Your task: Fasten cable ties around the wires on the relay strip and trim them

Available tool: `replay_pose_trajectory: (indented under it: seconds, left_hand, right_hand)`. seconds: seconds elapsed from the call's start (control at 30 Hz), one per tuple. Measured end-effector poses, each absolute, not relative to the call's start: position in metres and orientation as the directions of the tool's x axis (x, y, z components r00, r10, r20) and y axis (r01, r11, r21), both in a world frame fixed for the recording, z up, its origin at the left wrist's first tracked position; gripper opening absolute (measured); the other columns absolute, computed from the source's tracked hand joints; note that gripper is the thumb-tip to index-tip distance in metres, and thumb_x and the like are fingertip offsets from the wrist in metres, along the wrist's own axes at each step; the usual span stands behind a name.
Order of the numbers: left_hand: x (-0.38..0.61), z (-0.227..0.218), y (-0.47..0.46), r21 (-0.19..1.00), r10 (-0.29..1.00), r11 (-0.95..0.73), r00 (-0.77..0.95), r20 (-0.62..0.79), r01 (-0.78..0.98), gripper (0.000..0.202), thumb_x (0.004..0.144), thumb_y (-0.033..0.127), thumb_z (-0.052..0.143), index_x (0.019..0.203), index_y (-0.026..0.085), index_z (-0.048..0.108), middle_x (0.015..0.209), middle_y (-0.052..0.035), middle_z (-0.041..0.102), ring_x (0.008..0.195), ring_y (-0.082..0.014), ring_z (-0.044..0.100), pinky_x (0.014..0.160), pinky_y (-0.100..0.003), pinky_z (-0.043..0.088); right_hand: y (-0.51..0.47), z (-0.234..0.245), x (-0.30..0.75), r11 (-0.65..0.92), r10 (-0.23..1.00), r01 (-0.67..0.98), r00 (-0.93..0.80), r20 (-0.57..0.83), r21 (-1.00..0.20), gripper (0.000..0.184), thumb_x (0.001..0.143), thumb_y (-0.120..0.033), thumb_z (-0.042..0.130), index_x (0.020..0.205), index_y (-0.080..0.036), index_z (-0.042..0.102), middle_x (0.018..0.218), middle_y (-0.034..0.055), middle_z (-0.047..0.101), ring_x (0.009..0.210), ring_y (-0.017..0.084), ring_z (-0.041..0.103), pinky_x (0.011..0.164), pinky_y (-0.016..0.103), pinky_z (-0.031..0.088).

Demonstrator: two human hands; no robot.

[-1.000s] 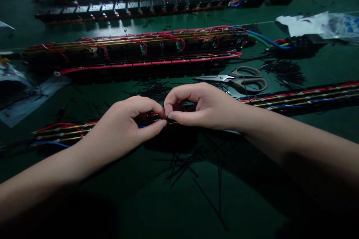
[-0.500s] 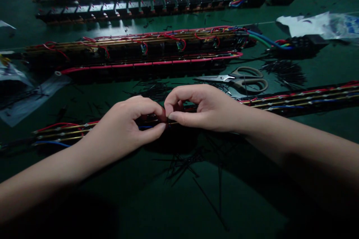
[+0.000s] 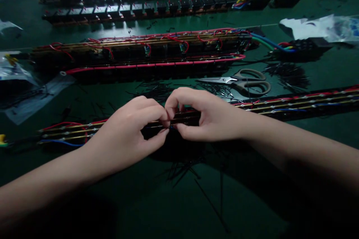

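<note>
A long bar assembly (image 3: 273,111) with brass-coloured rails and red and blue wires lies across the table in front of me. Over its middle, my left hand (image 3: 136,125) has thumb and fingertips pressed close together, and anything between them is too small to name. My right hand (image 3: 206,115) curls at the same spot, fingertips against the left ones, its thumb slightly lower; what it grips is hidden. Just beyond the right hand lie scissors (image 3: 246,81) with grey handles. Thin black strips, apparently cable ties (image 3: 186,170), are scattered on the near side.
Behind the hands rests another wired bar assembly (image 3: 146,50) with a thick red cable. Two rows of black modules (image 3: 137,9) stand farther back. Piles of black strips (image 3: 287,74) lie near the scissors. Plastic bags sit at left (image 3: 30,101) and right (image 3: 316,28).
My right thumb has dropped away from its index fingertip, and my left thumb and fingers have drawn closer together. The whole view has shifted slightly; the objects on the table look unmoved.
</note>
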State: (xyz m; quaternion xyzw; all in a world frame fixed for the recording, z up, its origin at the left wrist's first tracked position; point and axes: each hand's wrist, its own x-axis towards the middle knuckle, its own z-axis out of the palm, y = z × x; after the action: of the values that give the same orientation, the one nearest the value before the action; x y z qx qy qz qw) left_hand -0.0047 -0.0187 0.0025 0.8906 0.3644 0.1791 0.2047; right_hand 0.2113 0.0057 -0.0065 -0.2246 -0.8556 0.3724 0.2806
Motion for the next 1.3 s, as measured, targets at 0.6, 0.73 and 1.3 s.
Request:
replay_pose_trajectory:
  seconds: [0.6, 0.73, 1.3]
  left_hand:
    - [-0.008, 0.009, -0.028, -0.212, 0.177, -0.943, 0.928, 0.328, 0.255, 0.022, 0.090, 0.010, 0.061, 0.073, 0.017, 0.071, 0.068, -0.0032, 0.064, 0.062, -0.0195, 0.055, 0.054, -0.034, 0.041]
    - [-0.009, 0.009, -0.028, -0.235, 0.136, -0.948, 0.942, 0.306, 0.214, 0.024, 0.092, 0.010, 0.059, 0.074, 0.018, 0.071, 0.069, -0.0023, 0.065, 0.061, -0.0183, 0.056, 0.053, -0.033, 0.040]
    - [-0.007, 0.014, -0.038, -0.215, 0.080, -0.969, 0.976, 0.201, 0.123, 0.030, 0.094, 0.010, 0.049, 0.073, 0.018, 0.069, 0.063, -0.0028, 0.058, 0.055, -0.0185, 0.050, 0.043, -0.033, 0.038]
  right_hand:
    - [0.003, -0.016, 0.206, 0.799, 0.519, 0.327, -0.799, 0.304, -0.504, 0.012, 0.082, -0.019, 0.068, 0.089, -0.017, 0.059, 0.091, 0.0059, 0.062, 0.089, 0.020, 0.051, 0.073, 0.029, 0.038]
    - [0.002, -0.017, 0.206, 0.814, 0.507, 0.327, -0.802, 0.314, -0.480, 0.011, 0.082, -0.018, 0.066, 0.090, -0.016, 0.060, 0.091, 0.0067, 0.062, 0.089, 0.021, 0.050, 0.072, 0.029, 0.037]
    - [-0.001, -0.018, 0.206, 0.811, 0.530, 0.370, -0.793, 0.300, -0.453, 0.017, 0.078, -0.006, 0.058, 0.092, -0.016, 0.059, 0.091, 0.0064, 0.061, 0.090, 0.021, 0.050, 0.071, 0.029, 0.038]
